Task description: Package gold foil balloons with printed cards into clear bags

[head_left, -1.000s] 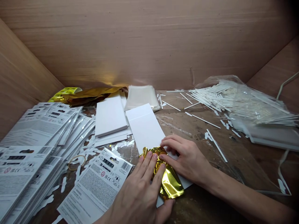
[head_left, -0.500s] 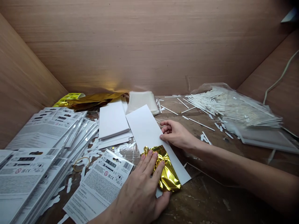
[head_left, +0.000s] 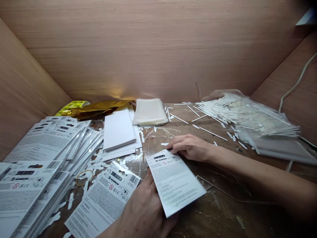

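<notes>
A printed white card (head_left: pixel 175 181) lies folded shut on the worktop, text side up; the gold foil is no longer visible. My left hand (head_left: pixel 143 211) lies flat at the card's left edge, its fingertips hidden under the card. My right hand (head_left: pixel 190 147) pinches the card's top edge with its fingertips.
Printed packs (head_left: pixel 37 155) are piled at the left, with one loose pack (head_left: pixel 104 195) and a rubber band (head_left: pixel 83 177) nearby. Behind lie a white card stack (head_left: pixel 119 129), clear sleeves (head_left: pixel 150 112), gold foil (head_left: pixel 96 107) and white sticks (head_left: pixel 223 109) spilling from a bag (head_left: pixel 260 119). Wooden walls enclose three sides.
The white card's far half was folded over the gold foil and my left fingers. My right hand moved from the foil up to the card's edge and brought it forward.
</notes>
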Available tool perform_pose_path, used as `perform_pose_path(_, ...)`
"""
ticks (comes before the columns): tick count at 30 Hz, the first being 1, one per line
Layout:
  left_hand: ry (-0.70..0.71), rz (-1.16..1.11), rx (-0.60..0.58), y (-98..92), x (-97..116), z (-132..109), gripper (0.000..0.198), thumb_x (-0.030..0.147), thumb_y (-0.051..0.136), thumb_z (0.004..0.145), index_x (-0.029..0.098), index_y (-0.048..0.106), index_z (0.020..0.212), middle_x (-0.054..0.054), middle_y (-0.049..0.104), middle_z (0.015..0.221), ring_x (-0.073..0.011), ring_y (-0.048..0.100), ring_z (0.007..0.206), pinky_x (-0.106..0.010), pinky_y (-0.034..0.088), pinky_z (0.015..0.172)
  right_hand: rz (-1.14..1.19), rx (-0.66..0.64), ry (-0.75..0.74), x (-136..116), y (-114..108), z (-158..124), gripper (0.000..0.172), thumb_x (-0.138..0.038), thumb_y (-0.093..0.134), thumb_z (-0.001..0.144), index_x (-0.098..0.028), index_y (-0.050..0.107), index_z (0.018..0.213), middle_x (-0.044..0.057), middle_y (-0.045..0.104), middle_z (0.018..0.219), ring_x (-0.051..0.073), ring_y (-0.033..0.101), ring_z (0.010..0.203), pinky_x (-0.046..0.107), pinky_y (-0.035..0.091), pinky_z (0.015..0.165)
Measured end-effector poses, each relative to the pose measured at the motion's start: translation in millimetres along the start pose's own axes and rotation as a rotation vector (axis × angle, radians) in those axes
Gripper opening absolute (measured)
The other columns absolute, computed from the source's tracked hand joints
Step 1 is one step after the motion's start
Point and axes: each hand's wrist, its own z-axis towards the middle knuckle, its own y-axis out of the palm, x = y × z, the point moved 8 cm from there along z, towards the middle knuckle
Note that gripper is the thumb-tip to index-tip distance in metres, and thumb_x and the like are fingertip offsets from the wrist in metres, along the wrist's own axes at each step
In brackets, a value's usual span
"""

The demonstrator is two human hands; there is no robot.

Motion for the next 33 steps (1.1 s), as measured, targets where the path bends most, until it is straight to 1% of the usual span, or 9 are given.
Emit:
perform_pose_path(4, 0.051, -0.029, -0.009, -0.6, 3, 0, 0.051, 0.024, 0.054, 0.094, 0.032, 0.054, 0.145, -0.004, 0.054, 0.153, -0.0304, 0.045, 0.144, -0.056, 0.038, 0.120, -0.063, -0.078, -0.048, -18, 1, -7, 0.014, -0.019, 0.064, 0.084, -0.017, 0.075, 0.092, 0.014, 0.069, 0.129, 0.030, 0.063, 0.119, 0.045, 0.048, 0.103)
perform_pose_path(7, 0.059, -0.011, 0.005, 5.0, 4, -1, 0.058, 0.019, 0.054, 0.093, 0.032, 0.048, 0.150, -0.003, 0.048, 0.157, -0.0317, 0.044, 0.144, -0.058, 0.037, 0.120, -0.116, -0.105, 0.015, -25, 5, -9, 0.044, -0.045, 0.082, 0.072, -0.013, 0.068, 0.099, 0.020, 0.066, 0.124, 0.034, 0.061, 0.113, 0.046, 0.051, 0.097)
perform_pose_path(12, 0.020, -0.044, -0.045, -5.2, 5, -4, 0.061, 0.015, 0.058, 0.091, 0.027, 0.047, 0.150, -0.008, 0.052, 0.153, -0.0303, 0.047, 0.142, -0.052, 0.043, 0.116, -0.114, -0.103, 0.038, -30, 13, -14, 0.070, -0.051, 0.084, 0.073, -0.015, 0.056, 0.126, 0.016, 0.060, 0.121, 0.031, 0.057, 0.112, 0.041, 0.050, 0.095)
perform_pose_path(15, -0.156, -0.234, -0.086, -29.3, -16, -6, 0.043, 0.030, 0.063, 0.092, 0.026, 0.063, 0.134, -0.009, 0.065, 0.137, -0.0298, 0.059, 0.129, -0.045, 0.051, 0.108, -0.080, -0.068, 0.010, -31, 13, -18, 0.078, -0.047, 0.084, 0.075, -0.015, 0.049, 0.137, 0.017, 0.055, 0.130, 0.031, 0.054, 0.119, 0.041, 0.048, 0.099)
perform_pose_path(19, -0.378, -0.178, 0.095, -59.0, -64, -5, 0.027, 0.026, 0.060, 0.088, 0.022, 0.070, 0.113, -0.007, 0.075, 0.108, -0.0243, 0.072, 0.093, -0.038, 0.058, 0.086, -0.102, -0.006, -0.019, -32, 11, -19, 0.088, -0.046, 0.086, 0.072, -0.013, 0.044, 0.142, 0.019, 0.053, 0.132, 0.033, 0.052, 0.121, 0.045, 0.047, 0.102)
perform_pose_path(23, -0.399, -0.326, 0.059, -37.3, -96, 7, 0.061, 0.023, 0.073, 0.075, 0.020, 0.060, 0.135, -0.011, 0.072, 0.121, -0.0244, 0.072, 0.091, -0.038, 0.058, 0.083, -0.131, 0.059, -0.090, -40, 6, -21, 0.097, -0.044, 0.088, 0.070, -0.016, 0.037, 0.149, 0.018, 0.050, 0.137, 0.033, 0.049, 0.125, 0.047, 0.043, 0.107)
perform_pose_path(26, -0.475, -0.648, -0.045, -15.7, -106, 12, 0.047, 0.029, 0.072, 0.083, 0.018, 0.068, 0.128, -0.010, 0.077, 0.111, -0.0264, 0.073, 0.097, -0.037, 0.058, 0.085, -0.088, 0.071, -0.116, -42, 6, -23, 0.095, -0.043, 0.087, 0.072, -0.021, 0.038, 0.150, 0.015, 0.049, 0.139, 0.031, 0.050, 0.124, 0.044, 0.046, 0.105)
perform_pose_path(29, -0.535, -0.768, -0.045, -20.0, -107, 13, 0.038, 0.036, 0.075, 0.083, 0.016, 0.075, 0.115, -0.010, 0.079, 0.102, -0.0272, 0.073, 0.095, -0.034, 0.057, 0.082, -0.041, 0.055, -0.105, -40, 8, -27, 0.092, -0.044, 0.085, 0.075, -0.024, 0.038, 0.152, 0.014, 0.045, 0.144, 0.030, 0.051, 0.126, 0.041, 0.048, 0.103)
perform_pose_path(33, -0.587, -1.028, -0.182, -24.1, -96, 12, 0.047, 0.035, 0.077, 0.081, 0.016, 0.072, 0.124, -0.012, 0.078, 0.103, -0.0256, 0.073, 0.090, -0.035, 0.057, 0.080, 0.012, 0.058, -0.116, -39, 11, -28, 0.090, -0.044, 0.085, 0.076, -0.024, 0.040, 0.152, 0.014, 0.043, 0.144, 0.028, 0.052, 0.126, 0.036, 0.048, 0.104)
